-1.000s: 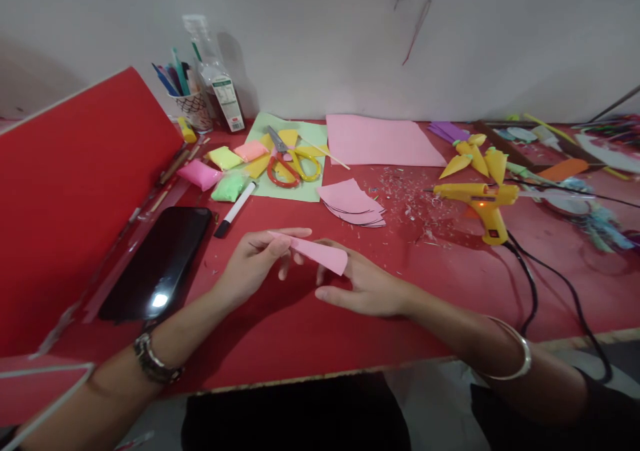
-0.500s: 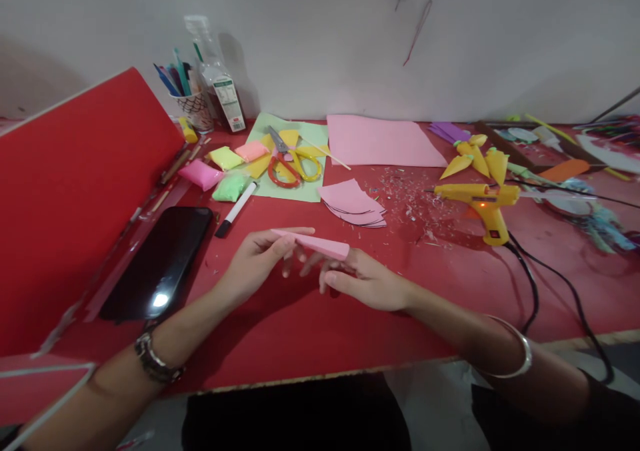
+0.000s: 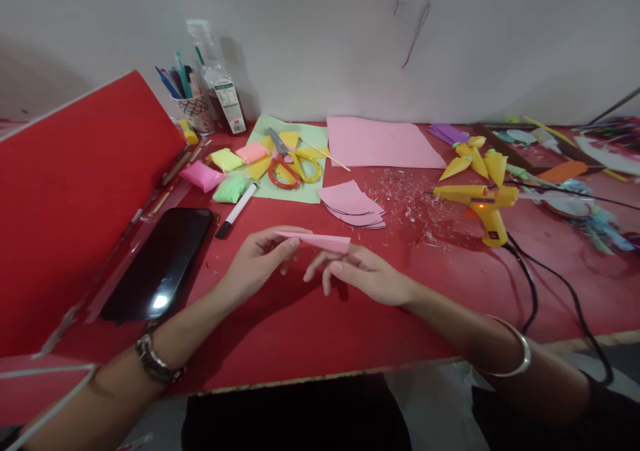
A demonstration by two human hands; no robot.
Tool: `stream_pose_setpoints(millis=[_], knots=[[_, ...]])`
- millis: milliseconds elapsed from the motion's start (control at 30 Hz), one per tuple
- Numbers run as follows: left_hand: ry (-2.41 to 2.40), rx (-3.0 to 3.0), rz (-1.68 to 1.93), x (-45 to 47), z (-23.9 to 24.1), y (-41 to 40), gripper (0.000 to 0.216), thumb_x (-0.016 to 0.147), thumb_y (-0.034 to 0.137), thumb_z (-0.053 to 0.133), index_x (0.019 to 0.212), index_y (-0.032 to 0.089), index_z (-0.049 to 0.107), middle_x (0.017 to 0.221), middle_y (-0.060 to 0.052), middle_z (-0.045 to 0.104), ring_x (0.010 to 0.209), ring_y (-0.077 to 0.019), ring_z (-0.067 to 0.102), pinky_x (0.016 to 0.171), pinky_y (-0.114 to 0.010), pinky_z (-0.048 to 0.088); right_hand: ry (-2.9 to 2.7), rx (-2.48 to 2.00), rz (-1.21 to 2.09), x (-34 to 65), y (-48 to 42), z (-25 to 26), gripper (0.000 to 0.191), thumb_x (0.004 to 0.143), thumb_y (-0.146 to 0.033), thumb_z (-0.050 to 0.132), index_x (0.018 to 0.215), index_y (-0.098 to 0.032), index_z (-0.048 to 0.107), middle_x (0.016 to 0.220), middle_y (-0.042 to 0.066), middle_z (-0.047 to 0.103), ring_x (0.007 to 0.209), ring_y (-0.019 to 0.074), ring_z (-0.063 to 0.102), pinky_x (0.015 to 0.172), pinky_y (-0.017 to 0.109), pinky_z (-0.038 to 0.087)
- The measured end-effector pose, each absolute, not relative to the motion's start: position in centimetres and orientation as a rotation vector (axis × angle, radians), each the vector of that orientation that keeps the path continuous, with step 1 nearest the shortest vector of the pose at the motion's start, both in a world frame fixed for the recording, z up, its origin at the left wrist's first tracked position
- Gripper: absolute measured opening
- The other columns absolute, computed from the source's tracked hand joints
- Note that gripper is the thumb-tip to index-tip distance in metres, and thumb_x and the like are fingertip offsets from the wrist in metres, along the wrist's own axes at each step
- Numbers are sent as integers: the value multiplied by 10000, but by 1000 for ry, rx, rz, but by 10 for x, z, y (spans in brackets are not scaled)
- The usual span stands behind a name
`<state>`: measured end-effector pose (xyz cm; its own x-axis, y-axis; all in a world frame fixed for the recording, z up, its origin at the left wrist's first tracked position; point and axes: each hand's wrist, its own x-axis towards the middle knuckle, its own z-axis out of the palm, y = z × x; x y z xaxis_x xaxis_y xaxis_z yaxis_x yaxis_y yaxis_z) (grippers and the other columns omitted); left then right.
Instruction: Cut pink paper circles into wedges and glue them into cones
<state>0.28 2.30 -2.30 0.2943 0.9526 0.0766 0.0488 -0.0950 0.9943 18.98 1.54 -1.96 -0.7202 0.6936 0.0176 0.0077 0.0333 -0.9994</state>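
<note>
A pink paper cone (image 3: 325, 242) is held level above the red table, its narrow end to the left. My left hand (image 3: 257, 264) pinches that narrow end, thumb on the near side and fingers behind. At the wide end, my right hand (image 3: 367, 274) has its fingers loosely spread beneath and beside the cone, with the thumb off it. Whether a right fingertip is inside the cone is hidden. Just beyond lie several fan-shaped pink paper pieces (image 3: 350, 201), stacked and fanned out.
A yellow glue gun (image 3: 487, 204) with a lit light stands right, its cord trailing to the front edge. Scissors (image 3: 287, 161) lie on green paper (image 3: 300, 194). A marker (image 3: 237, 209) and a phone (image 3: 160, 257) lie left. Paper scraps (image 3: 413, 204) are scattered mid-table. Yellow paper cones (image 3: 473, 157) sit behind the glue gun.
The pink paper cone has turned a little, showing a different side with its edge along the top. My right fingers have shifted and spread slightly; my left hand keeps its pinch.
</note>
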Motion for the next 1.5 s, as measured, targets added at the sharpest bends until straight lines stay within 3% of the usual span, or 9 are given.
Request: stream_pose_setpoints(millis=[67,167,300,367,533,667,933,1100,1500], knots=[[1033,1503,1085,3,-22,23,264,776,286,476,963,145,597,540,67,455,412,-54,387,427,-180,380,-1726,-699,1788,191,17,-20,424,852,-420,429,1156,-128,478,789,40,636,554,66,541,464,184,412],[1093,1667,1098,2,-23,22,310,815,300,409,1051,147,539,613,43,501,438,-69,428,427,-186,387,-1559,-697,1884,193,20,-20,348,841,-432,452,885,-113,585,649,16,647,478,58,543,494,197,432],[1219,2164,893,1,-28,21,303,809,338,456,1041,174,559,841,-55,645,665,-144,577,589,-246,452,-1397,-706,2023,194,21,-19,351,833,-415,468,670,-118,559,542,12,636,399,49,521,411,168,388],[1299,2384,762,1,-30,20,297,819,355,455,1035,187,570,931,-87,663,734,-180,601,629,-273,448,-1376,-707,2089,194,20,-18,316,835,-388,468,703,-114,554,528,11,638,352,42,487,355,158,342],[1404,2602,445,2,-31,20,301,874,352,347,959,173,573,630,-50,642,528,-171,566,453,-234,336,-1425,-685,2232,195,20,-14,332,820,-330,478,1048,-91,517,526,-20,640,259,14,317,269,146,195],[1426,2685,396,3,-29,20,322,892,346,289,847,162,549,590,-55,611,487,-170,541,412,-233,256,-1425,-702,2216,196,21,-12,413,799,-336,493,1133,-93,479,526,-33,634,259,8,292,268,146,176],[1506,2554,197,2,-24,21,189,861,308,345,774,186,460,531,-9,538,483,-174,539,419,-227,255,-1390,-762,2066,197,24,-14,436,771,-336,524,1126,-94,456,529,-46,589,314,24,350,307,166,224],[1510,2297,392,-4,-27,29,198,855,325,324,760,192,436,624,-30,576,557,-185,568,476,-243,347,-1322,-875,1841,198,26,-14,367,762,-303,480,1088,-135,459,492,-59,506,412,65,392,338,178,243],[2066,2193,199,-26,-19,48,381,853,298,306,1169,123,424,895,-152,666,770,-291,646,551,-316,430,-1350,-1038,1350,207,37,-15,137,776,-247,448,875,-169,501,516,-69,475,407,48,364,394,195,263]])
